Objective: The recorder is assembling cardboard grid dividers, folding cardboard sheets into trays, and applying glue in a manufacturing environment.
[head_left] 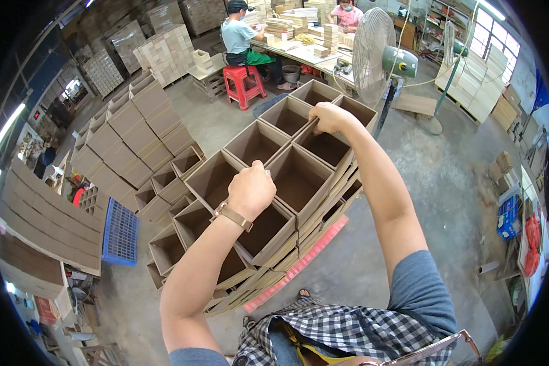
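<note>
Open-topped brown square boxes (305,210) stand packed together in a waist-high stack before me. Closed over the walls where several boxes meet is my left hand (252,190); its fingertips are partly hidden behind the knuckles. Farther off and to the right, my right hand (332,119) grips the rim of another box (326,146), its fingers curled over the edge. The box insides that show are dark and hold nothing I can see. A pink strip (296,265) runs along the foot of the stack.
More stacked boxes (137,122) rise to the left, near a blue plastic crate (119,232). A large standing fan (372,58) is just beyond the stack. Two people sit at a worktable (314,60) at the back, one on a red stool (243,85). Concrete floor (433,183) lies right.
</note>
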Motion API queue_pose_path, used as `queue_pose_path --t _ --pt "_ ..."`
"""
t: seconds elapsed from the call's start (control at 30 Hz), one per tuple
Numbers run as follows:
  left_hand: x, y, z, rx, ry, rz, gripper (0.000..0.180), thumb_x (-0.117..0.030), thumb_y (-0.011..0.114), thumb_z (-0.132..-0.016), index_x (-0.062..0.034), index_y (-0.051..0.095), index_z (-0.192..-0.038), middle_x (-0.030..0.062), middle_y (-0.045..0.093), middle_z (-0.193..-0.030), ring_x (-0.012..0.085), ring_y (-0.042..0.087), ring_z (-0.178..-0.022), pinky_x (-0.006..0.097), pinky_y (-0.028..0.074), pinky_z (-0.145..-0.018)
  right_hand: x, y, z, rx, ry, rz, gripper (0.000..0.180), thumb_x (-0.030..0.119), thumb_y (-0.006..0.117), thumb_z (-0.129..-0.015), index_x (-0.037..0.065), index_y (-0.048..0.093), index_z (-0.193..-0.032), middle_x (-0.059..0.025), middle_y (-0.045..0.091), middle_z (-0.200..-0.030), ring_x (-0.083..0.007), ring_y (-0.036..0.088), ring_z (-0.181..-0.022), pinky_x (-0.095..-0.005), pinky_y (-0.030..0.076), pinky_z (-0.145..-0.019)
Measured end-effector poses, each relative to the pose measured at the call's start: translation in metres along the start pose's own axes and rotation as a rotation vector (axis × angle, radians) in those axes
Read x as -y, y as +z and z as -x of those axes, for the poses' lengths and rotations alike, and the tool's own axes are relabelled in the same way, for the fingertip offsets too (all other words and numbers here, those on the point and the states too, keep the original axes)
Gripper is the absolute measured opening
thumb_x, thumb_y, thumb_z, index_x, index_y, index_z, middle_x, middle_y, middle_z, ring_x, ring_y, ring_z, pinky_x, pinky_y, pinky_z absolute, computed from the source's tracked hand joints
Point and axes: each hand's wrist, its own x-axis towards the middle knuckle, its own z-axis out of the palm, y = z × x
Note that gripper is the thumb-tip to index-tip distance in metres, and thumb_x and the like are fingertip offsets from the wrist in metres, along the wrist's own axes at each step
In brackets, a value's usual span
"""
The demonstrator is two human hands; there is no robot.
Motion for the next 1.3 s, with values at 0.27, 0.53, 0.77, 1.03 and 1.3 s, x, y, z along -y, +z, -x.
queue_pose_path --t 0.27,0.53,0.77,1.03,1.3 --pt "0.014 0.01 0.001 -0.066 0.063 0.114 0.027 -0.023 0.048 -0.089 0.0028 0.052 -0.098 0.0232 0.064 -0.079 0.0375 0.065 -0.075 0.046 0.053 -0.067 -0.002 0.008 0.007 -0.075 -0.016 -0.008 0.039 0.015 0.076 -0.064 0.008 0.063 -0.1 -0.0134 0.058 -0.101 -0.031 0.055 -0.102 -0.0367 0.044 -0.088" --pt "0.01 -0.04 0.024 0.167 -0.171 0.775 0.053 -0.03 0.059 -0.089 -0.0003 0.043 -0.129 0.0119 0.06 -0.085 0.0159 0.063 -0.063 0.028 0.053 -0.048 0.007 -0.012 0.017 0.029 0.06 0.017 0.065 0.019 0.074 -0.064 0.021 0.053 -0.125 -0.0135 0.038 -0.14 -0.0317 0.047 -0.12 -0.0365 0.041 -0.098" --pt "0.066 -0.081 0.086 -0.26 0.169 0.798 0.033 -0.016 0.059 -0.089 -0.0024 0.054 -0.12 0.0091 0.062 -0.103 0.0114 0.065 -0.07 0.023 0.051 -0.06 0.061 -0.037 0.065 -0.444 -0.033 -0.067 0.046 0.015 0.07 -0.074 0.004 0.058 -0.117 -0.0141 0.062 -0.112 -0.0281 0.058 -0.103 -0.0357 0.047 -0.087" --pt "0.244 -0.079 0.235 -0.591 0.086 0.979 0.019 -0.004 0.05 -0.092 0.0041 0.059 -0.107 0.0094 0.063 -0.097 0.0175 0.066 -0.084 0.025 0.052 -0.071 0.24 0.051 0.189 -1.104 -0.047 -0.717 0.009 0.003 0.054 -0.088 -0.004 0.061 -0.087 -0.0103 0.063 -0.081 -0.0121 0.057 -0.072 -0.0237 0.045 -0.07" --pt "0.472 -0.03 0.425 -0.731 -0.402 1.071 0.014 -0.005 0.05 -0.092 0.0038 0.059 -0.1 0.0096 0.065 -0.091 0.0164 0.066 -0.08 0.026 0.052 -0.068 0.544 0.2 0.172 -0.528 -0.629 -0.744 0.003 0.011 0.067 -0.079 0.008 0.067 -0.078 -0.0064 0.065 -0.065 -0.0194 0.063 -0.056 -0.0277 0.05 -0.05"
